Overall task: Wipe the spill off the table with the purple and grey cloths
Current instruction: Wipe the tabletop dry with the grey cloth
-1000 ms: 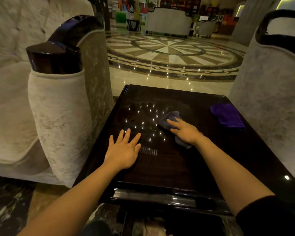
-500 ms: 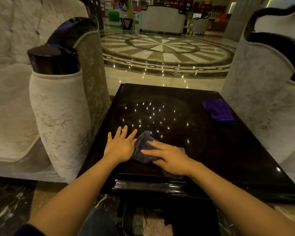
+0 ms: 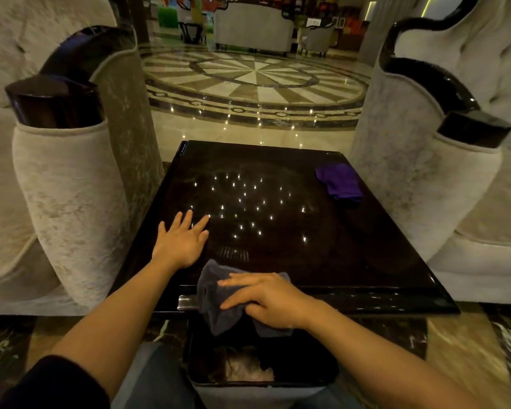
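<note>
A dark glossy table (image 3: 366, 246) stands between two armchairs. My right hand (image 3: 266, 299) presses on the grey cloth (image 3: 216, 302) at the table's near edge, and the cloth droops over that edge above a bin. My left hand (image 3: 182, 240) lies flat on the tabletop near the front left, fingers spread, holding nothing. The purple cloth (image 3: 340, 183) lies crumpled at the far right of the table, apart from both hands. Small ceiling-light reflections dot the middle of the table; I cannot make out a spill.
A dark waste bin (image 3: 260, 370) with crumpled paper inside sits below the table's near edge. Pale upholstered armchairs with dark wooden arms flank the table on the left (image 3: 62, 184) and on the right (image 3: 443, 178). Polished patterned floor lies beyond.
My right hand has dragged the grey cloth from the middle of the table toward me, to the near edge, where it now hangs over. My left hand stayed flat on the table.
</note>
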Demonstrator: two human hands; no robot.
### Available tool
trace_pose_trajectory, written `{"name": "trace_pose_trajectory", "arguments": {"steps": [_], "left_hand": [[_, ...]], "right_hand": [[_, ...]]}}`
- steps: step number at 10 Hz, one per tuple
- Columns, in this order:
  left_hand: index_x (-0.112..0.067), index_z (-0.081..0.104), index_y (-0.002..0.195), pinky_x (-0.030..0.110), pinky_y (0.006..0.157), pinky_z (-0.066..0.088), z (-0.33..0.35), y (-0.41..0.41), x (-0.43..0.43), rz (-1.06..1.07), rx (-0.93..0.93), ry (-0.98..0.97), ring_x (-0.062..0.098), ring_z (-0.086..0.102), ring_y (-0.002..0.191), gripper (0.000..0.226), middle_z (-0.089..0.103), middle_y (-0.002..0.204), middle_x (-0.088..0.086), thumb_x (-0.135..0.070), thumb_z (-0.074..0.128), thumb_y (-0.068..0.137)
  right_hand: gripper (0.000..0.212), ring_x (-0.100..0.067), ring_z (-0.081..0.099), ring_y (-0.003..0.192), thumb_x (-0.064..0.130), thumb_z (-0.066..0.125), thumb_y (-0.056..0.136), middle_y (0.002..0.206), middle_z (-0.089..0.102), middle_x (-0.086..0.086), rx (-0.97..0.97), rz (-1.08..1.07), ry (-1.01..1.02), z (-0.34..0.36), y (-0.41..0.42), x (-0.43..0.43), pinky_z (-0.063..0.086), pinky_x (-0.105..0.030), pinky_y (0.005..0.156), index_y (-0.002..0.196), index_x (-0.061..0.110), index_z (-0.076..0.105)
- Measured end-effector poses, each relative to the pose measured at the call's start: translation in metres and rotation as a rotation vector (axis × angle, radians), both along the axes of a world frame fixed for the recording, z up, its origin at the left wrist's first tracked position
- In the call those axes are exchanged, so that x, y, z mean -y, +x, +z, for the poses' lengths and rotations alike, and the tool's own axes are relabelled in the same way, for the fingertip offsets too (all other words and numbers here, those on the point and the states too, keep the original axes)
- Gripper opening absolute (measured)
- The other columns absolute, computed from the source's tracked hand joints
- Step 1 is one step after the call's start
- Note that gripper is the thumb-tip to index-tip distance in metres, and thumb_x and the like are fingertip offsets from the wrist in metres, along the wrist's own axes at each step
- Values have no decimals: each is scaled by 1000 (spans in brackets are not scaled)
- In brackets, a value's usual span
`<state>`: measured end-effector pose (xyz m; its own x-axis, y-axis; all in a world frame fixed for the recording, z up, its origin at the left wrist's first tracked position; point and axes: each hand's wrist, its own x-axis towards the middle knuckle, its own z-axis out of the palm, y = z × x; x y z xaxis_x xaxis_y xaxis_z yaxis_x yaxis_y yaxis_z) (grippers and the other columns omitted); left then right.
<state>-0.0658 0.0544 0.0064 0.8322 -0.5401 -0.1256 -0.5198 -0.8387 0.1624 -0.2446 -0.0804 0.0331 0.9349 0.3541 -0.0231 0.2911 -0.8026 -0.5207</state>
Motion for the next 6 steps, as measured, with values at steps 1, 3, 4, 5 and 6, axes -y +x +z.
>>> {"name": "trace_pose_trajectory", "arguments": {"steps": [1, 3, 4, 5, 6], "left_hand": [[-33, 5, 144, 52, 114, 1, 0, -1, 0, 10, -2, 3, 25, -4, 143, 50, -1, 157, 6, -43, 13, 96], [-33, 4, 144, 52, 114, 2, 0, -2, 2, 17, 9, 18, 25, -3, 143, 50, -1, 157, 6, -43, 13, 96], [-33, 4, 144, 52, 114, 3, 0, -2, 3, 20, 14, 24, 25, -3, 143, 51, 0, 157, 6, -43, 12, 95], [-33, 5, 144, 52, 114, 3, -2, -1, 2, 19, 25, 23, 26, -2, 143, 51, 1, 157, 7, -44, 12, 95], [-33, 6, 144, 52, 114, 3, -4, 0, 2, 20, 33, 14, 25, -1, 143, 50, 2, 157, 6, -44, 12, 95]], "right_hand": [[38, -14, 38, 131, 0, 46, 82, 140, 47, 2, -28, -9, -9, 5, -14, 5, 35, -39, 107, 110, 18, 65], [45, -15, 44, 127, -6, 51, 78, 136, 50, -4, 126, -270, 72, 42, -46, 64, 33, -28, 108, 115, 17, 62], [46, -17, 40, 129, -5, 53, 81, 139, 46, -7, 216, -423, -8, 50, -47, 103, 29, -28, 108, 121, 17, 56], [44, -24, 36, 133, 3, 53, 87, 146, 37, -10, 247, -624, -167, 40, -37, 153, 28, -30, 108, 128, 14, 48], [44, -27, 28, 137, 10, 48, 92, 151, 26, -12, 207, -764, -191, 26, -24, 178, 25, -34, 109, 135, 12, 38]]}}
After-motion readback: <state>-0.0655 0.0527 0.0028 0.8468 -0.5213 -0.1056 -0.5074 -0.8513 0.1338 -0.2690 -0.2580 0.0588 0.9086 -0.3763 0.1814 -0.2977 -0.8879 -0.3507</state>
